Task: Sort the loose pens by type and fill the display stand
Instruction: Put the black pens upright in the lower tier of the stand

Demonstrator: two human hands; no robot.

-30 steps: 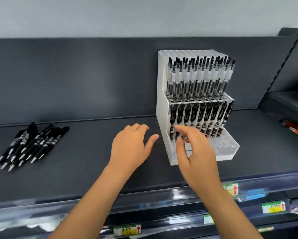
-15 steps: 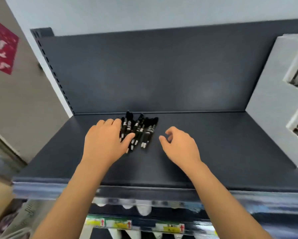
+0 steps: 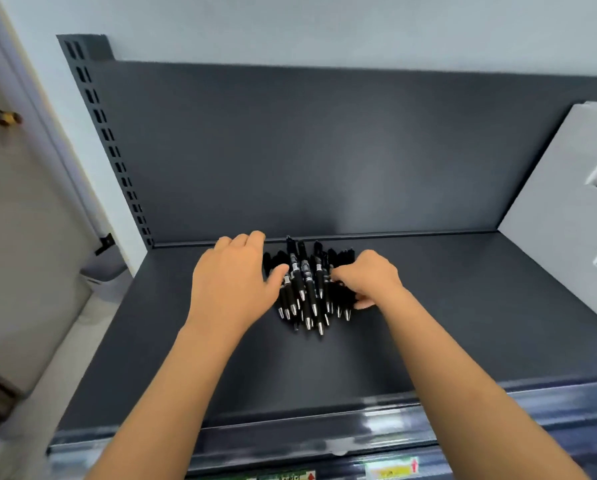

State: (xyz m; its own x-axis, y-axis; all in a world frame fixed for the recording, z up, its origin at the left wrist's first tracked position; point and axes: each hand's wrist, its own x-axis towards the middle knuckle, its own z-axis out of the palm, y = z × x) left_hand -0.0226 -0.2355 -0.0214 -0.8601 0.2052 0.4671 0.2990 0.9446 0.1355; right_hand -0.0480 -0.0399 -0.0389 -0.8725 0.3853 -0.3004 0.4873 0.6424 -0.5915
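Loose pens (image 3: pixel 307 289): black click pens with silver tips, heaped in one pile at the centre of the frame, on the shelf close to its back edge; tips point toward the lower edge of the frame, and several lie across one another
Left hand (image 3: pixel 231 282): just left of the pile, palm down, fingers nearly straight and close together, reaching toward the back; thumb spread wide with its tip touching the pile's left edge; it holds nothing
Right hand (image 3: pixel 369 278): on the pile's right side, fingers curled down over the outer pens, thumb lying along their near side; it grips those pens, how many I cannot tell
Display stand (image 3: pixel 560 220): white and stepped, at the right edge of the frame; only its side wall and slivers of two tiers show; well apart from the pile
Shelf (image 3: pixel 463 306): dark grey and flat, filling the middle of the frame
Back panel (image 3: pixel 324 150): dark grey, upright behind the shelf
Slotted post (image 3: pixel 106 133): grey, upper left of the frame
Price labels (image 3: pixel 390 471): yellow-green with red arrows, on the rail at the lower edge, blurred
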